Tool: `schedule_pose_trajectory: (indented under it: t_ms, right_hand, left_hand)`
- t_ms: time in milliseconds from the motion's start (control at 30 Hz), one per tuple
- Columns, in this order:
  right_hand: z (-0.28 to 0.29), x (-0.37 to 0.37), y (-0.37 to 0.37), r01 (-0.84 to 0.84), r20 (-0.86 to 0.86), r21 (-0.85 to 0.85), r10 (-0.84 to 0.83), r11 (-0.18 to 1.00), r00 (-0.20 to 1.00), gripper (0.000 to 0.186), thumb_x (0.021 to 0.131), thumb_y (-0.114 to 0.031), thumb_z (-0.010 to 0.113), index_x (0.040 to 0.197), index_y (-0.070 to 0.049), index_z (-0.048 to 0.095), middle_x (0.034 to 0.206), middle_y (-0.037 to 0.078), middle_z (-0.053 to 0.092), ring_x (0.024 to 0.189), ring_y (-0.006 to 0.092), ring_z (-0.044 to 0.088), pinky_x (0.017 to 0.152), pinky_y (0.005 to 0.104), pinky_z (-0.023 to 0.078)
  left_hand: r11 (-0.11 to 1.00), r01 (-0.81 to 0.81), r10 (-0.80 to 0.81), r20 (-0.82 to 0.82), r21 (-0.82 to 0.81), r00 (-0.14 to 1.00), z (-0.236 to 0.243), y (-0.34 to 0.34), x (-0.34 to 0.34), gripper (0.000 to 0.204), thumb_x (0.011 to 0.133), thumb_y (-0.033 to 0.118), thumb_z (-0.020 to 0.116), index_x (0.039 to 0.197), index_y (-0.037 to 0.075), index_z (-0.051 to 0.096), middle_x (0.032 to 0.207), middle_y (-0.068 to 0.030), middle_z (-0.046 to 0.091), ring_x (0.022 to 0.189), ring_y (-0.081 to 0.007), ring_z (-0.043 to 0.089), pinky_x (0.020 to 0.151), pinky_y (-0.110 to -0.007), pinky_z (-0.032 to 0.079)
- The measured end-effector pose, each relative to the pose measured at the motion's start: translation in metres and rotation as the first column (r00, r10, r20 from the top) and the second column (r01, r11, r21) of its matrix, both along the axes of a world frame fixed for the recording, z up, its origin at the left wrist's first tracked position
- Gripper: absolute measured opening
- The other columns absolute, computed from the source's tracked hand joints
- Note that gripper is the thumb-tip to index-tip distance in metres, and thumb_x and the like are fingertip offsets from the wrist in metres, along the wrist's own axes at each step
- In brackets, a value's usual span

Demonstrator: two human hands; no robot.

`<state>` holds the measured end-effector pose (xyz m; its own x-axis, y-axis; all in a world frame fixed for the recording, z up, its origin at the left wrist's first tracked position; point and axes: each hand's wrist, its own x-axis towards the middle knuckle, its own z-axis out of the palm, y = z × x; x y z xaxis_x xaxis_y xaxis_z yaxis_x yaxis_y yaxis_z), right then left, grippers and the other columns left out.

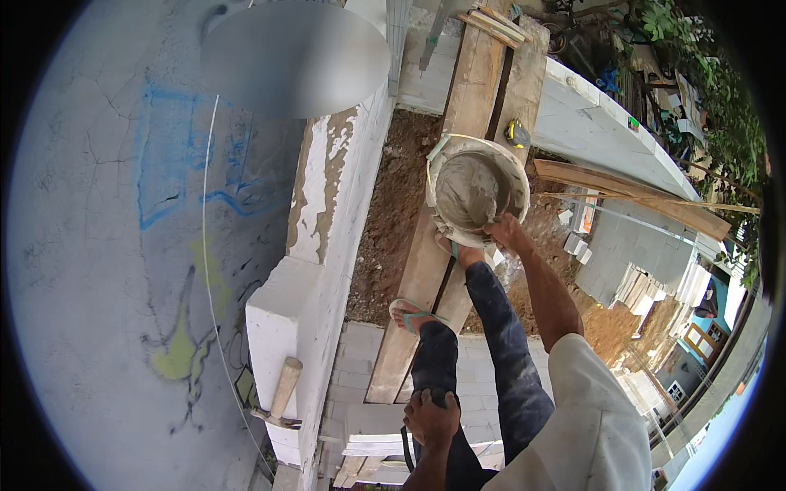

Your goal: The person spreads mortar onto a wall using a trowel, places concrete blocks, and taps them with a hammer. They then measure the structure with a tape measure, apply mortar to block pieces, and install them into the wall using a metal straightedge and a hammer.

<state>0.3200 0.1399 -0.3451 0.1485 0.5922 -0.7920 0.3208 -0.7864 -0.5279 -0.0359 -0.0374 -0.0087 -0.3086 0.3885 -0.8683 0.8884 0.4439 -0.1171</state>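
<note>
A round bucket (438, 200) stands on the wooden planks, its rim smeared with mortar. Wet grey mortar (467, 190) fills much of it. My right hand (511, 235) is closed at the bucket's near right rim, fingertips reaching inside. A grey, mortar-coated shape lies in front of those fingers; whether they grip a tool handle or the rim is hidden. My left hand (431, 417) rests at my left knee, fingers curled around something dark that I cannot make out. Both my feet, in flip-flops (422, 314), are on the planks.
A claw hammer (283, 394) lies on the white block wall (307, 327) at left. Beyond the bucket, a yellow-black tape measure (517, 133) sits on the planks (473, 90). Reddish soil (389, 221) lies below. Another low white wall (606, 114) and loose boards (630, 196) are at right.
</note>
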Motion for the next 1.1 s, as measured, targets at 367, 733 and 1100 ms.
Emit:
schedule_pose_trajectory:
  t_ms: [367, 733, 1100]
  right_hand:
    - [0.169, -0.084, 0.132, 0.286, -0.428, 0.088, -0.223, 0.954, 0.876, 0.022, 0.096, -0.022, 0.067, 0.101, -0.001, 0.068, 0.074, 0.004, 0.062, 0.055, 0.0125, 0.053, 0.048, 0.0317, 0.040]
    - [0.176, -0.154, 0.350, -0.854, 0.946, 0.194, 0.140, 0.482, 0.294, 0.035, 0.094, -0.014, 0.067, 0.124, 0.003, 0.068, 0.106, 0.019, 0.073, 0.097, 0.0328, 0.077, 0.076, 0.0435, 0.065]
    - [0.203, -0.190, 0.173, -0.567, 0.469, 0.523, 0.341, 0.636, 0.815, 0.036, 0.091, -0.022, 0.068, 0.118, 0.000, 0.063, 0.107, 0.021, 0.069, 0.093, 0.0438, 0.073, 0.083, 0.0521, 0.062]
  left_hand:
    - [0.999, 0.035, -0.035, -0.004, -0.041, 0.999, -0.003, -0.013, -0.004, 0.073, 0.092, 0.060, 0.067, 0.144, 0.009, 0.068, 0.151, -0.0141, 0.062, 0.144, -0.0336, 0.051, 0.119, -0.052, 0.039]
    - [0.998, -0.030, 0.028, -0.028, -0.059, 0.999, 0.000, -0.020, -0.005, 0.073, 0.091, 0.061, 0.068, 0.146, 0.012, 0.067, 0.152, -0.0098, 0.061, 0.145, -0.0310, 0.051, 0.120, -0.050, 0.038]
    - [0.999, -0.006, 0.006, -0.013, 0.039, 1.000, 0.001, -0.021, -0.007, 0.069, 0.090, 0.056, 0.069, 0.139, 0.009, 0.071, 0.145, -0.0117, 0.064, 0.136, -0.0348, 0.056, 0.116, -0.051, 0.041]
